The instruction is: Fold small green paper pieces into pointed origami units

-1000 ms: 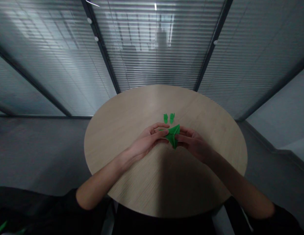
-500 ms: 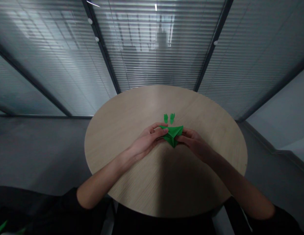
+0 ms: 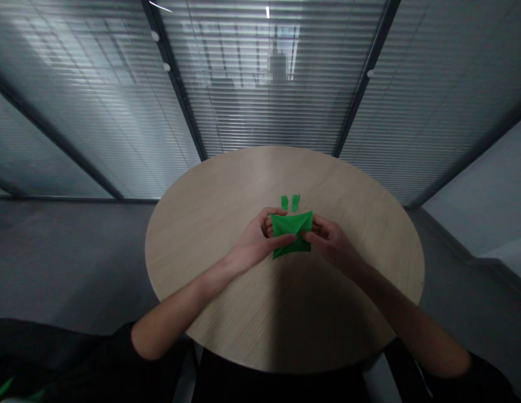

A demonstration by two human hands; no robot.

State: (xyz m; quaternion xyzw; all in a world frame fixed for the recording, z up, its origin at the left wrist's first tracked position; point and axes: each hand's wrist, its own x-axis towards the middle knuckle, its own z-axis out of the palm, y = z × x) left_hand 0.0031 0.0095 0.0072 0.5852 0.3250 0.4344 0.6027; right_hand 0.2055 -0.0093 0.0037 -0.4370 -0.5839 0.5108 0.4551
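The left hand and right hand both grip a folded green paper, held just above the round wooden table; its creases are already made; two small green paper pieces lie just beyond, still separate from it.

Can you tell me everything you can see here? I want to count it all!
folded green paper: 1, bright green, between both hands
small paper pieces: 2, green, on the table just past the hands
round table: 1, pale wood, under the hands
glass wall with blinds: 1, grey, behind the table
floor: 1, grey, beside the table
black sleeve: 2, black, at the bottom of the view
left grip: 1, holding the paper's left side
right grip: 1, holding the paper's right side
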